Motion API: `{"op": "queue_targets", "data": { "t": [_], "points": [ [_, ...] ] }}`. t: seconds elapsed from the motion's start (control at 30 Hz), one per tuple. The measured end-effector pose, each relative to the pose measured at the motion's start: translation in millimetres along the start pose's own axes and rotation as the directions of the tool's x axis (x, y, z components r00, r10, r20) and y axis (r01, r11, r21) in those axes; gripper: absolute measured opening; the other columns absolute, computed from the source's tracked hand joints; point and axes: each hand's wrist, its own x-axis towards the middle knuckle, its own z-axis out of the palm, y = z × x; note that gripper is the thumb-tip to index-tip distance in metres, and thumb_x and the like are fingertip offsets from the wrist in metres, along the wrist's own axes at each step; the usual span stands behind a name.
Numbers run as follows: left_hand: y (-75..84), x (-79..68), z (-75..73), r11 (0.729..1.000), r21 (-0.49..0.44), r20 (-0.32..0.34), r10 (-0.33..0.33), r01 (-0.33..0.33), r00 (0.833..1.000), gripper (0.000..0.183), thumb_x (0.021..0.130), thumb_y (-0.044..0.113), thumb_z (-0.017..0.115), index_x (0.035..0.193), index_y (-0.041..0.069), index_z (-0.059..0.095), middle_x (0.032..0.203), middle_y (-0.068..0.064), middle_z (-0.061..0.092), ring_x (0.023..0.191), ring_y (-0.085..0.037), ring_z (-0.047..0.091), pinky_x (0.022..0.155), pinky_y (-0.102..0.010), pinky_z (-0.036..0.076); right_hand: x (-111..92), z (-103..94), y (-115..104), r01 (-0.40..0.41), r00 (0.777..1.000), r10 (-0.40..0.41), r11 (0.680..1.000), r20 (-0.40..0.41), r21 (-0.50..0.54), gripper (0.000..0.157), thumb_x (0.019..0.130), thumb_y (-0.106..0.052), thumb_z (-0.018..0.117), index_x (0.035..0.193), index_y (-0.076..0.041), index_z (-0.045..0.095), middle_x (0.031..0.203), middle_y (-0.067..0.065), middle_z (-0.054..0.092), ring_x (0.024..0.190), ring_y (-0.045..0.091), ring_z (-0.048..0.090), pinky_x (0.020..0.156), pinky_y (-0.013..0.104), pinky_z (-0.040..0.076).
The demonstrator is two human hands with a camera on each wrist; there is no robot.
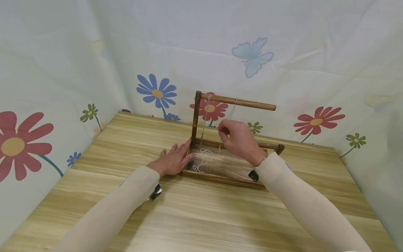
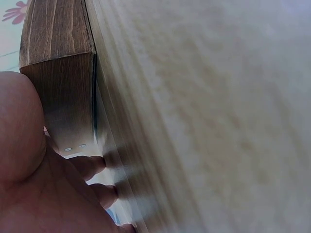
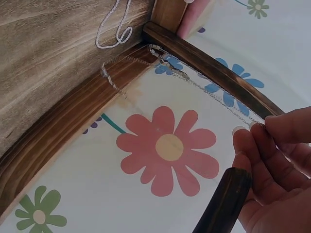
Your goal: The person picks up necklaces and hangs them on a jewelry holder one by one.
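A brown wooden jewelry stand [image 1: 225, 178] has a low tray base, an upright post at its left and a top bar [image 1: 252, 103]. One silver chain necklace [image 1: 205, 119] hangs from the bar near the post. My right hand [image 1: 240, 140] is under the bar, over the tray. In the right wrist view its thumb and fingertips pinch a thin silver necklace [image 3: 226, 104]. My left hand [image 1: 173, 159] rests flat against the stand's left end, fingers [image 2: 90, 166] extended along the wood. A white cord [image 1: 204, 161] lies loosely looped in the tray.
The stand sits on a wood-grain table [image 1: 126, 199]. Behind it hangs a pale curtain [image 1: 201, 42] printed with flowers and a butterfly. A second, lower rail [image 1: 270, 145] runs along the back of the tray.
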Motion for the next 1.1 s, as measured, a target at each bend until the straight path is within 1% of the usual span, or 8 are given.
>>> {"op": "queue_targets", "data": {
  "t": [0.1,0.23,0.53,0.67,0.77,0.93,1.03,1.1],
  "points": [
    [0.0,-0.6,0.4,1.000,0.005,-0.004,0.004,-0.004,1.000,0.072,0.110,0.060,0.026,0.169,0.031,-0.003,0.176,-0.007,0.017,0.163,-0.043,0.007,0.123,-0.077,0.003,3,0.3,-2,0.007,1.000,-0.007,1.000,0.017,-0.004,0.010,0.098,-0.004,0.063,0.096,-0.008,0.072,0.090,0.006,0.075,0.078,0.019,0.067,0.076,0.039,0.058],
    [0.6,-0.4,1.3,1.000,0.020,-0.002,0.012,-0.012,1.000,0.073,0.109,0.063,0.023,0.169,0.031,-0.004,0.177,-0.006,0.016,0.164,-0.042,0.007,0.123,-0.077,0.004,5,1.2,-1,-0.005,1.000,0.005,1.000,0.029,-0.010,0.010,0.098,-0.004,0.063,0.096,-0.007,0.072,0.091,0.007,0.076,0.080,0.020,0.069,0.077,0.040,0.059],
    [0.3,-1.8,-0.1,1.000,0.027,-0.009,0.000,0.000,1.000,0.073,0.109,0.064,0.022,0.169,0.032,-0.005,0.177,-0.003,0.015,0.164,-0.040,0.008,0.123,-0.077,0.005,7,5.3,1,0.002,0.998,-0.001,1.000,0.065,-0.016,0.010,0.098,-0.004,0.064,0.098,-0.007,0.073,0.091,0.007,0.076,0.079,0.020,0.068,0.077,0.040,0.059],
    [-0.5,-1.2,0.3,1.000,0.028,-0.006,0.001,-0.001,1.000,0.073,0.108,0.065,0.021,0.169,0.033,-0.006,0.177,-0.001,0.014,0.164,-0.040,0.008,0.123,-0.076,0.005,6,3.1,0,-0.008,0.997,0.010,1.000,0.082,-0.028,0.009,0.098,-0.005,0.065,0.099,-0.007,0.074,0.091,0.007,0.076,0.079,0.020,0.069,0.077,0.040,0.059],
    [-0.1,-1.6,-0.3,1.000,0.023,-0.002,0.000,0.000,1.000,0.072,0.109,0.064,0.021,0.168,0.034,-0.006,0.177,0.002,0.013,0.164,-0.040,0.007,0.123,-0.077,0.005,4,-0.4,-1,-0.009,0.996,0.012,0.999,0.091,-0.034,0.011,0.098,-0.005,0.064,0.098,-0.006,0.075,0.088,0.007,0.076,0.076,0.020,0.068,0.075,0.039,0.058],
    [1.2,-2.5,-1.1,1.000,0.020,-0.013,0.007,-0.006,1.000,0.072,0.109,0.063,0.022,0.168,0.034,-0.006,0.177,0.005,0.011,0.164,-0.040,0.008,0.123,-0.077,0.005,0,0.0,-2,0.015,0.993,-0.013,1.000,0.121,-0.017,0.012,0.097,-0.003,0.064,0.095,-0.008,0.075,0.083,0.004,0.073,0.070,0.016,0.061,0.071,0.035,0.054],
    [0.9,-1.5,-0.4,1.000,0.024,-0.015,0.003,-0.002,1.000,0.072,0.109,0.063,0.023,0.168,0.034,-0.005,0.177,0.005,0.012,0.164,-0.040,0.008,0.123,-0.077,0.006,-3,6.2,-2,0.063,0.984,-0.060,0.998,0.165,-0.011,0.011,0.097,-0.004,0.067,0.094,-0.009,0.076,0.083,0.002,0.072,0.069,0.014,0.059,0.070,0.033,0.053],
    [0.8,-0.9,0.2,1.000,0.026,-0.012,-0.001,0.001,1.000,0.072,0.109,0.063,0.023,0.168,0.034,-0.005,0.177,0.004,0.012,0.164,-0.040,0.008,0.123,-0.076,0.006,-5,11.0,-3,0.113,0.977,-0.105,0.993,0.187,-0.032,0.010,0.096,-0.004,0.068,0.092,-0.010,0.076,0.081,0.002,0.072,0.068,0.013,0.059,0.069,0.032,0.053]
  ]
}}
